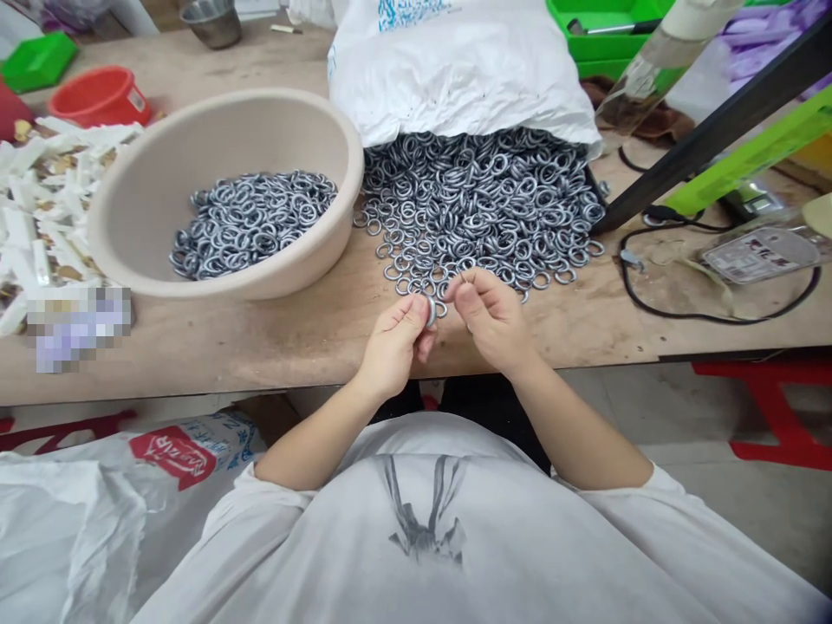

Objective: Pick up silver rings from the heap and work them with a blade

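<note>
My left hand pinches a grey ring between thumb and fingers, just above the table's front edge. Close beside it, my right hand is closed in a pinch, with a thin, small thing at its fingertips that I cannot make out. In front of both hands spreads a heap of grey metallic-looking rings, spilling from the mouth of a white sack. To the left stands a large beige basin, tilted towards me, with many similar rings inside.
White strips pile up at the far left beside a red bowl. A black bar slants across the right, near a looped black cable and a clear bottle. A metal bowl stands at the back.
</note>
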Tool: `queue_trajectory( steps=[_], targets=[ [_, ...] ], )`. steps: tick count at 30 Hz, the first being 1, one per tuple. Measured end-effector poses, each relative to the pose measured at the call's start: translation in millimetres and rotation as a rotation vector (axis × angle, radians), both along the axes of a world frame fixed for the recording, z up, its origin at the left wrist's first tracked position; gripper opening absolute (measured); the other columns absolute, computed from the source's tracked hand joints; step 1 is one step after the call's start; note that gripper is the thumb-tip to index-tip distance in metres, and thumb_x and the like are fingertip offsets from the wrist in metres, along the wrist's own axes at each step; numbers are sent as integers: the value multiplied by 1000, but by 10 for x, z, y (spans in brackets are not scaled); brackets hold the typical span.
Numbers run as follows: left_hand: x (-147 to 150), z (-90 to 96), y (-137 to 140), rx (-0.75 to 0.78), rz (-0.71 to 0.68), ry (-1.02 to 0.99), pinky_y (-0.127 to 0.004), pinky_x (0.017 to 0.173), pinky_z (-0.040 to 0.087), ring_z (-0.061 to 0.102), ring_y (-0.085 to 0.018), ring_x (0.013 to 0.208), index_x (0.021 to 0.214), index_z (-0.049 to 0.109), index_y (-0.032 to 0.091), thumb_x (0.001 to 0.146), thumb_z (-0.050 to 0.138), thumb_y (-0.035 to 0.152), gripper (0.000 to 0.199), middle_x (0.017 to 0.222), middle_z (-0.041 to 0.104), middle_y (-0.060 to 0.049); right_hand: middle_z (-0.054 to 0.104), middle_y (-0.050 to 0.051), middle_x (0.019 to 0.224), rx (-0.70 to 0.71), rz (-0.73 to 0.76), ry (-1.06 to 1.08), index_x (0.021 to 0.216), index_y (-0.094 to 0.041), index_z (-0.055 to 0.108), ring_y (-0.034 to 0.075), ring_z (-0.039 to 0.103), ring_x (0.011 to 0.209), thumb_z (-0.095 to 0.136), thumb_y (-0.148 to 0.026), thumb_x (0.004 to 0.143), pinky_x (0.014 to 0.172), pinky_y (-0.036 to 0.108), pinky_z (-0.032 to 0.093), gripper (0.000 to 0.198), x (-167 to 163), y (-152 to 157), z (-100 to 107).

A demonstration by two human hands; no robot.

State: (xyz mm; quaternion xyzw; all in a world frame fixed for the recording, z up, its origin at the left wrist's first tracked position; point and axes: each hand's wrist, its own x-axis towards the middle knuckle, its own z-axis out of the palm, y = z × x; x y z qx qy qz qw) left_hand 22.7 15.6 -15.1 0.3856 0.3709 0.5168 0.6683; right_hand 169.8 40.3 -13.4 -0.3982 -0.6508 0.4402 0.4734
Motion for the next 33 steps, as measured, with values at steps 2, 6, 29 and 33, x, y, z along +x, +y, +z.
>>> queue_trajectory(
  steps=[2, 6, 29, 33],
  targets=[
    [4, 6, -16, -36, 6, -43, -20, 42, 29, 35, -6, 41, 69, 50, 18, 85, 67, 57, 45, 47, 43, 6, 46, -2, 64, 96, 47, -132, 75, -22, 52, 13, 43, 60, 42, -63, 99, 59, 29, 34, 48, 35, -55, 19],
    [36, 14, -48, -103, 36, -85, -20, 40, 28, 34, -6, 40, 68, 46, 19, 80, 72, 59, 49, 47, 42, 7, 49, -1, 62, 301, 103, -385, 70, -21, 50, 13, 44, 58, 42, -51, 102, 59, 29, 30, 45, 68, -148, 32],
    [-442, -36, -85, -109, 151, 1, -19, 61, 54, 65, -8, 62, 104, 70, 17, 76, 79, 30, 33, 83, 72, -2, 67, 10, 105, 131, -108, -1112, 99, -20, 69, 23, 61, 82, 60, -37, 94, 62, 32, 31, 20, 44, 87, -176],
    [-475, -80, -63, -176, 146, -23, -21, 68, 55, 66, -9, 67, 98, 70, 14, 72, 72, 18, 27, 84, 69, -2, 64, 11, 103, 64, -110, -1038, 92, -18, 67, 22, 58, 82, 53, -27, 96, 64, 32, 33, 17, 6, 91, -176]
  ],
)
